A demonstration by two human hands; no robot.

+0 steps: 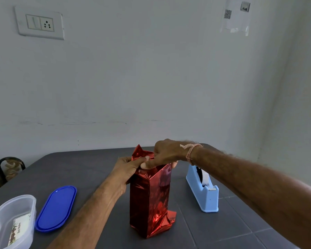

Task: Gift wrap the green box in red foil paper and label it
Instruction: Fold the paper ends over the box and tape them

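Two hands meet mid-frame.
Left hand (127,168) pinches the top of the upright red foil paper (149,200); right hand (166,153) seemingly grips it too.

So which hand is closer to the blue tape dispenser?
The right hand. It holds the top of the red wrapped box, beside the tape dispenser; the left hand grips that top on the side away from it.

A pale wall (151,69) carries a white switch-and-socket plate (39,23) and a taped paper sheet (236,15) behind the dark grey table (70,169).
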